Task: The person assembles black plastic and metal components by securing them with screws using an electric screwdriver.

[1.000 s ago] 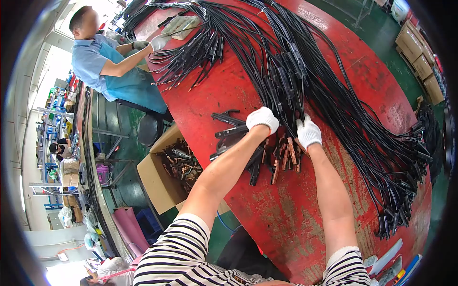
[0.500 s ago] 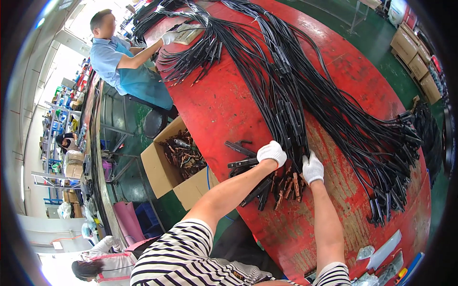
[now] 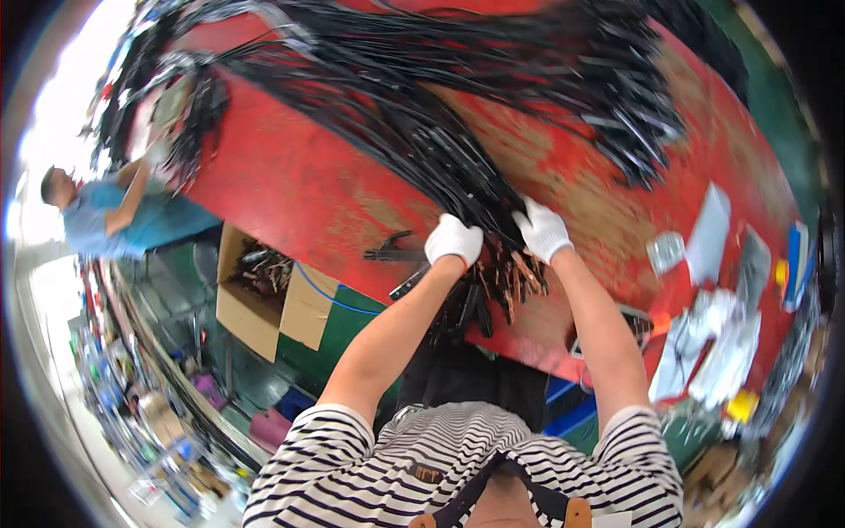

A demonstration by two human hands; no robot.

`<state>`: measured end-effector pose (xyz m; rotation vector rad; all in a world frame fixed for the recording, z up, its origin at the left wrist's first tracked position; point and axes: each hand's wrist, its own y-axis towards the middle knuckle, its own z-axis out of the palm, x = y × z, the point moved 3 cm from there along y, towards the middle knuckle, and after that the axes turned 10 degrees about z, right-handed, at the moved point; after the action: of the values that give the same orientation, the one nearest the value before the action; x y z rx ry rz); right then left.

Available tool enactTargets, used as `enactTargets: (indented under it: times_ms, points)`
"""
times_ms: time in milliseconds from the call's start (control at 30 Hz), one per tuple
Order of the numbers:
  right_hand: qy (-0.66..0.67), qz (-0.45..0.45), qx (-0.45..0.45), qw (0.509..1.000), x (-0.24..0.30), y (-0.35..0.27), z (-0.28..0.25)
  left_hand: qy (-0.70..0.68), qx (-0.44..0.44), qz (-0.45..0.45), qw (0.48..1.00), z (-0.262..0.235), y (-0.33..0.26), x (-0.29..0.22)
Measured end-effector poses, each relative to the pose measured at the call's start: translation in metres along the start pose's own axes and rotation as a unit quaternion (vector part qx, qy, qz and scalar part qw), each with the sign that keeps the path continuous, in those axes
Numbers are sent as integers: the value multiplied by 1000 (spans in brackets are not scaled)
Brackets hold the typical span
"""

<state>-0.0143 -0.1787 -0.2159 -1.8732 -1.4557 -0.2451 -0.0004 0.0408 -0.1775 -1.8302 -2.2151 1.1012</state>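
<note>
A thick bundle of black cables (image 3: 444, 158) with black plugs along it runs across the red table towards me. Near the table's front edge, copper-coloured ends (image 3: 522, 275) stick out of it. My left hand (image 3: 453, 242), in a white glove, is closed at the left side of the bundle. Opposite it, my white-gloved right hand (image 3: 542, 231) is closed on the right side, its fingertips hidden among the cables. Black connector pieces (image 3: 394, 251) lie left of my left hand, and more dark pieces lie below it.
An open cardboard box (image 3: 251, 310) of copper scraps stands beyond the table's left edge, by a blue hose (image 3: 330, 302). More cables (image 3: 607, 79) spread across the far side. Plastic bags (image 3: 726, 352) lie at right. A co-worker (image 3: 123, 207) handles cables at far left.
My view has swung, so the table and cables appear turned and the bags at right show more. Both hands remain at the bundle, now slightly nearer the copper ends.
</note>
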Motion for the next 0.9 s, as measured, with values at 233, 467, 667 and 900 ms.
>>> enactTargets:
  times_ms: [233, 467, 667, 900]
  points:
    - [38, 25, 37, 998, -50, -40, -27, -15, 24, 9, 1000, 54, -32, -21]
    - [9, 6, 28, 1000, -60, -47, -25, 3, 10, 10, 1000, 68, -36, -20]
    - [-58, -51, -22, 997, -84, -42, -41, -43, -5, 21, 999, 84, -28, -47]
    - [-74, -35, -1, 997, -121, -4, -76, -48, -2, 74, 996, 94, -15, -76]
